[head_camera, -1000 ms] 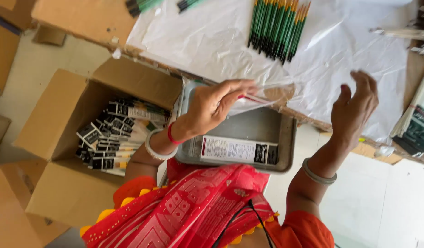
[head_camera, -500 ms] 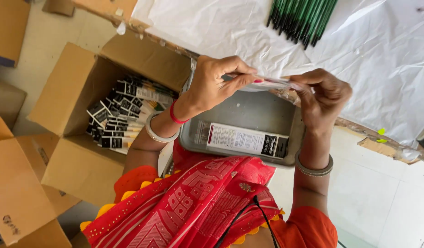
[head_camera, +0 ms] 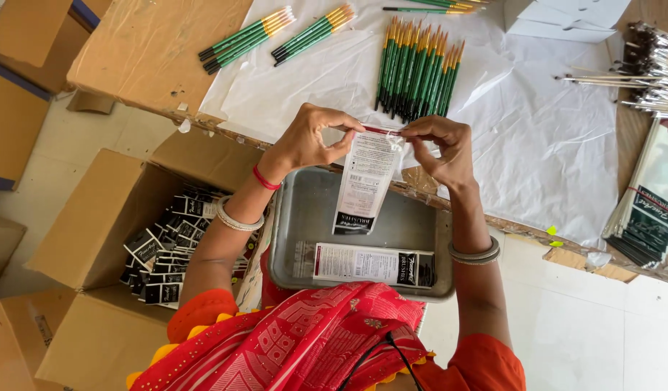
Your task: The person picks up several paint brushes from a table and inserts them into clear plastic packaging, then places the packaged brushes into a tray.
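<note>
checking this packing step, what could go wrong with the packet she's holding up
Both hands, left hand and right hand, pinch only the top edge of the clear packet, so the grip may slip and drop it into the metal tray. The top strip could also seal crooked. The loose green brushes lie close behind and might be knocked.

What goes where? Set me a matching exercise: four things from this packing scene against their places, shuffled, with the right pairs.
Things:
1. clear packet
2. flat packet
3. green-handled brushes
4. black-topped packets

Places:
A. in the open cardboard box
B. on the white sheet
C. held by the left hand and right hand
D. lying in the grey tray

Pairs: 1-C, 2-D, 3-B, 4-A
</note>
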